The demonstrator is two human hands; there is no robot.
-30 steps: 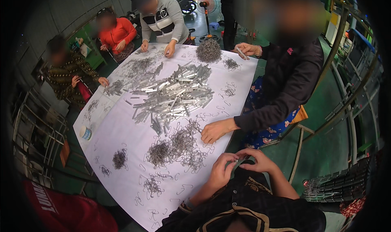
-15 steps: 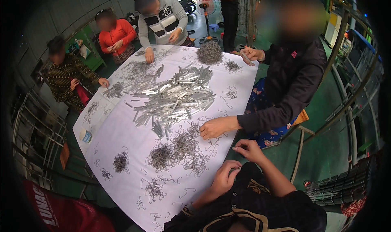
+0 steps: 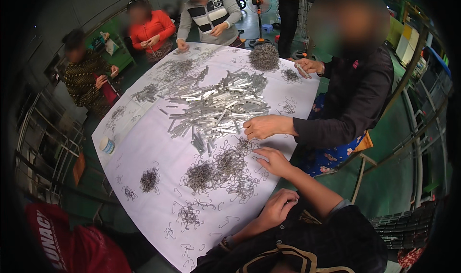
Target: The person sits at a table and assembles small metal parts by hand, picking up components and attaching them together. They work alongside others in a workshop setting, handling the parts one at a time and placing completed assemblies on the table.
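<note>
My left hand [image 3: 279, 208] is closed near my body at the table's near edge. A small bit of something shows at its fingertips, too little to name. My right hand [image 3: 274, 161] reaches over the table edge with its fingers stretched and slightly apart, nothing visible in them. It is nearest to the pile of bent wire hooks [image 3: 230, 162], beside its right fringe. A denser heap of hooks [image 3: 199, 176] adjoins that pile. Beyond them lies a large heap of short silvery metal strips [image 3: 225, 98]. A co-worker's hand [image 3: 261, 127] is between my right hand and the strips.
The white-covered table [image 3: 139, 153] also carries smaller hook piles [image 3: 149, 179], a big round hook heap [image 3: 263, 57] and a paper cup [image 3: 107, 145]. Several people stand or sit around it. A person in a dark jacket [image 3: 355, 100] is close on my right.
My right hand has moved from beside my left hand out over the table toward the hooks. The co-worker's hand has shifted toward the strips. The view has shifted slightly.
</note>
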